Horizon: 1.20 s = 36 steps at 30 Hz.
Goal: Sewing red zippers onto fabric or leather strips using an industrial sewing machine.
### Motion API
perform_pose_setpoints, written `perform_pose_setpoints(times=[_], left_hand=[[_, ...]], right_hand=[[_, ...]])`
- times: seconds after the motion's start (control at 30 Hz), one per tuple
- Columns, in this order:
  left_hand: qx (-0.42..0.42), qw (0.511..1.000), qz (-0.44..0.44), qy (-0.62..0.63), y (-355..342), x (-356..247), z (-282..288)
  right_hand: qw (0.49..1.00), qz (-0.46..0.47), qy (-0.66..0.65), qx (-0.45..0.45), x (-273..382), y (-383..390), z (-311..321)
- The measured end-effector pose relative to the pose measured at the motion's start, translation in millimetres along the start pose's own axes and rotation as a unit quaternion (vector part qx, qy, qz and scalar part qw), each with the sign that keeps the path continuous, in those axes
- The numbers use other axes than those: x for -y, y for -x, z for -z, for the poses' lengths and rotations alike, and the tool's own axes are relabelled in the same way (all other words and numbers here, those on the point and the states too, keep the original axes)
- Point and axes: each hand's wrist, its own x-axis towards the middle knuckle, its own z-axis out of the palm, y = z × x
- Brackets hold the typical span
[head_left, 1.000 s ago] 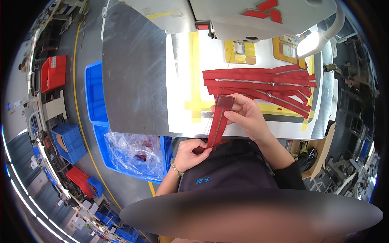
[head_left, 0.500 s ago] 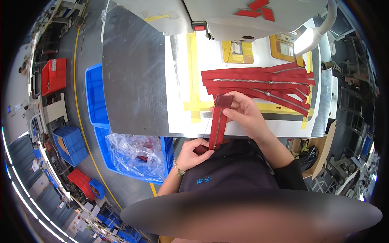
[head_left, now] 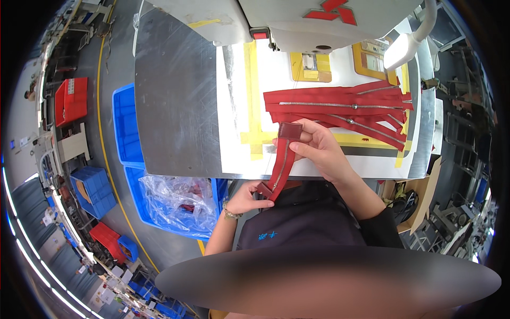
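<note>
A short red zipper [head_left: 281, 166] with dark red end tabs is stretched between my two hands at the table's front edge. My right hand [head_left: 317, 148] pinches its upper end, just below the square tab [head_left: 290, 131]. Lower down, close to my body, my left hand [head_left: 247, 198] grips the other end, where a second dark tab [head_left: 264, 190] shows at the fingers. Beyond my right hand lie several longer red zippers [head_left: 319, 99] with metal teeth and sliders, piled on the white work surface [head_left: 236, 117].
A large machine head [head_left: 297, 24] overhangs the far side. Two yellow-framed templates [head_left: 322, 75] [head_left: 361, 66] lie beneath it, near a lit lamp [head_left: 399, 52]. Left of the table, a blue bin [head_left: 215, 212] holds clear plastic bags [head_left: 172, 199]; another blue bin [head_left: 126, 122] stands beyond.
My left hand has shifted slightly left and turned, so the zipper's lower end now curves left and its tab shows more. My right hand has barely moved.
</note>
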Motion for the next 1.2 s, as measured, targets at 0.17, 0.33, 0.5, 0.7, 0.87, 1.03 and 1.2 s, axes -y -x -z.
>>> perform_pose_setpoints(times=[0.17,0.33,0.5,0.7,0.87,1.03,1.2], left_hand=[[0.020,0.997,0.022,-0.074,6.9,13.1,28.8],[-0.031,0.987,0.072,-0.137,13.7,16.6,43.7],[-0.051,0.908,0.013,-0.415,30.6,17.4,72.1],[-0.125,0.953,0.047,-0.274,74.5,-11.4,116.6],[-0.131,0.966,0.048,-0.219,117.4,-75.2,133.5],[-0.223,0.924,0.033,-0.309,153.9,-128.0,172.2],[-0.371,0.789,-0.122,-0.475,119.8,-185.1,203.8]], right_hand=[[1.000,-0.013,-0.028,0.005,-1.1,-0.4,-1.6],[0.999,-0.018,-0.026,0.007,-0.7,-0.8,-3.1],[0.999,-0.023,-0.028,0.002,0.1,0.6,-3.8],[0.999,-0.023,-0.030,0.004,-1.2,-2.2,-2.2],[0.998,-0.048,-0.026,0.006,-6.6,-7.7,-3.6],[0.978,-0.123,-0.150,0.081,-32.3,-16.2,-29.3],[0.958,-0.169,-0.185,0.142,-50.4,-36.9,-75.7]])
